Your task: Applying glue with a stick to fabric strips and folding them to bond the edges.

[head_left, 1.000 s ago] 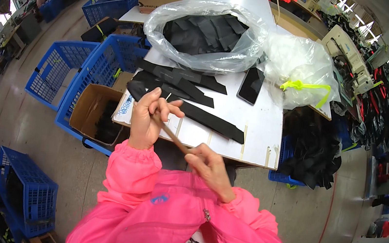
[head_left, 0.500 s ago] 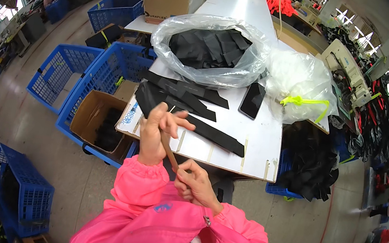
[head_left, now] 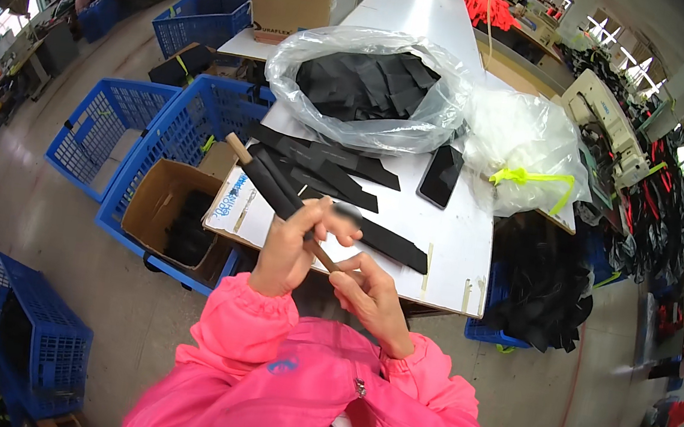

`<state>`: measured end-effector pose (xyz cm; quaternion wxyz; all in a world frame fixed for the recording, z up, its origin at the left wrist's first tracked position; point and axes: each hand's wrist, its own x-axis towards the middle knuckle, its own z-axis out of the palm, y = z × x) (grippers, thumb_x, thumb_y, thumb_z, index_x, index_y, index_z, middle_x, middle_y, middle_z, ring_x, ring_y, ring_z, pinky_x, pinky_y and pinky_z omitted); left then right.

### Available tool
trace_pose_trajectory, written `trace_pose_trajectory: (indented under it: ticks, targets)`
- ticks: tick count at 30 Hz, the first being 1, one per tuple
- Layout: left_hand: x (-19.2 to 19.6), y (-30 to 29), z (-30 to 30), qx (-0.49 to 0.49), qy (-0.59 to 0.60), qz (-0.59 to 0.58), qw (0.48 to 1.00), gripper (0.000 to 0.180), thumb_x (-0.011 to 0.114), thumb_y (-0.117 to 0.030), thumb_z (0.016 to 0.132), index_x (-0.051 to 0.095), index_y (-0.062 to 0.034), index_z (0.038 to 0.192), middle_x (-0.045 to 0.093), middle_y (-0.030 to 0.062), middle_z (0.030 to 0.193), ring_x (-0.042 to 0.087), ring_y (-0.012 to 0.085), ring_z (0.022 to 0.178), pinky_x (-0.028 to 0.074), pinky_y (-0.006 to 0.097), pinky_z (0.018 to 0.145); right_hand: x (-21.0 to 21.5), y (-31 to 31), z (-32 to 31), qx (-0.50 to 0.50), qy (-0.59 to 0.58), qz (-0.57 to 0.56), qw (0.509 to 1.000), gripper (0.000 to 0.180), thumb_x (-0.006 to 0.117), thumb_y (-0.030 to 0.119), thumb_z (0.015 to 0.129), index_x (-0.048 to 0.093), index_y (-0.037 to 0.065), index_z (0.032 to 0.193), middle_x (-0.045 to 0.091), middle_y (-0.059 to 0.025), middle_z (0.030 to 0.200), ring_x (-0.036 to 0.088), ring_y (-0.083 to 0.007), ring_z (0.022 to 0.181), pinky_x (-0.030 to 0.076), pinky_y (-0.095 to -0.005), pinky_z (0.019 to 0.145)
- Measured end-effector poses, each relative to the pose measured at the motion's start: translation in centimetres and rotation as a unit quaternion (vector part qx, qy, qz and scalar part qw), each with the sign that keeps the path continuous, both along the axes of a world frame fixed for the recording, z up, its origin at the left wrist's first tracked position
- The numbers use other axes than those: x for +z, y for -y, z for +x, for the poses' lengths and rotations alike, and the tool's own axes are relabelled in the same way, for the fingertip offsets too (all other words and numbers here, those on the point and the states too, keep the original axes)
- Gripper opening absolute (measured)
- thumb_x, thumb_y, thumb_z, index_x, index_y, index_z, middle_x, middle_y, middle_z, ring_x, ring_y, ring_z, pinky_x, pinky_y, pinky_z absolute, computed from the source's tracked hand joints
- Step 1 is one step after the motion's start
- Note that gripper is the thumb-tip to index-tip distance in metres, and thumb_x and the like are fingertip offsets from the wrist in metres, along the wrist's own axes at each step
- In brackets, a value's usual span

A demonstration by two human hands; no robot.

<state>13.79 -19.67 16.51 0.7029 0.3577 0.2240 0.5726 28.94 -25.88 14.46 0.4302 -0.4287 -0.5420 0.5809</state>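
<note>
A slim wooden stick (head_left: 324, 257) slants up and to the left between my hands, over the table's near edge. A black fabric tube (head_left: 270, 190) surrounds its upper part, and the light tip pokes out beyond the tube. My left hand (head_left: 290, 246) is closed around the tube's lower end, its fingertips partly blurred. Lower down and to the right, my right hand (head_left: 375, 302) pinches the stick near its bottom end. Several flat black fabric strips (head_left: 342, 181) lie on the white table (head_left: 462, 251) just beyond my hands.
A clear plastic bag (head_left: 282, 76) full of black pieces stands on the table, beside a phone (head_left: 440, 175) and a tied clear bag (head_left: 524, 142). To the left are blue crates (head_left: 115, 201) and a cardboard box (head_left: 143, 217). A sewing machine (head_left: 601, 118) stands at the right.
The stick's tip now shows past the upper end of the black tube, up and left of my left hand. My right hand has moved up and slightly right, closer to my left.
</note>
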Motion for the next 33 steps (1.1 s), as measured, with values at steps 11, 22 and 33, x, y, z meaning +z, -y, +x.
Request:
trace_pose_trajectory:
  ticks: [11,22,33]
  targets:
    - [-2.0,0.1,1.4,0.119,-0.171,0.061,0.976,0.074,0.023,-0.058,0.097,0.061,-0.0008,0.07,0.062,0.0121,0.061,0.063,0.0245,0.069,0.039,0.04,0.092,-0.9,1.8,1.2,0.013,-0.217,-0.219,0.951,0.015,0.052,0.018,0.096,0.051,0.004,0.101,0.047,-0.0049,0.058,0.027,-0.0038,0.041,0.018,-0.0188,0.037]
    - [-1.0,-1.2,1.3,0.334,-0.315,0.061,0.886,0.063,0.032,-0.041,0.101,0.062,0.0034,0.069,0.065,0.0113,0.066,0.061,0.0176,0.064,0.047,0.03,0.069,-1.2,1.6,3.2,-0.045,-0.079,-0.12,0.989,0.014,0.057,0.018,0.093,0.055,0.005,0.097,0.051,-0.0007,0.06,0.038,-0.002,0.046,0.026,-0.0174,0.041]
    - [-1.9,-1.9,-0.7,0.089,-0.236,0.025,0.967,0.035,0.059,-0.025,0.092,0.064,0.003,0.071,0.065,0.0101,0.063,0.06,0.0139,0.054,0.048,0.027,0.057,-8.8,-6.5,19.1,-0.244,0.511,0.255,0.784,0.01,0.067,0.02,0.079,0.067,0.013,0.088,0.063,-0.006,0.075,0.06,-0.0242,0.068,0.045,-0.0363,0.06]
